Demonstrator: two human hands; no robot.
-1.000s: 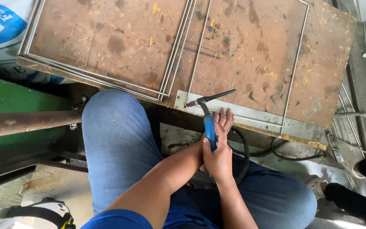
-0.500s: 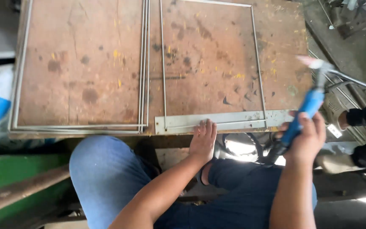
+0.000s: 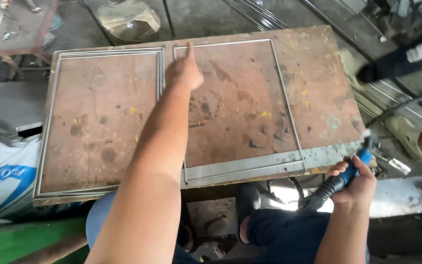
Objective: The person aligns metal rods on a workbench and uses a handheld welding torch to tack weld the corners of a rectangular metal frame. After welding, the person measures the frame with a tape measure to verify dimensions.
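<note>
Rusty steel worktop [image 3: 98,127], brown and paint-flecked, fills most of the view; concrete floor and scrap metal lie beyond its far edge.

Two thin wire frames lie flat on it, side by side. Left frame [image 3: 50,122] takes up the left half. Right frame [image 3: 284,102] sits just beside it, with a flat grey strip [image 3: 245,168] along its near edge.

Left hand [image 3: 184,73] is stretched out across the worktop to the far corner where the two frames meet. Grip released: index finger extended and pointing at or pressing the right frame's top-left corner, other fingers loosely curled, nothing held. Can't tell whether the fingertip actually touches the wire.

Right hand [image 3: 355,183] is off the near right corner of the worktop, grip clenched around a blue-handled tool [image 3: 355,166] with a black hose running down from it. Tool tip is blurred, close to the worktop edge.

White printed sack [image 3: 1,181] at far left. Another person's dark sleeve [image 3: 396,61] and shoe [image 3: 409,134] at right.
</note>
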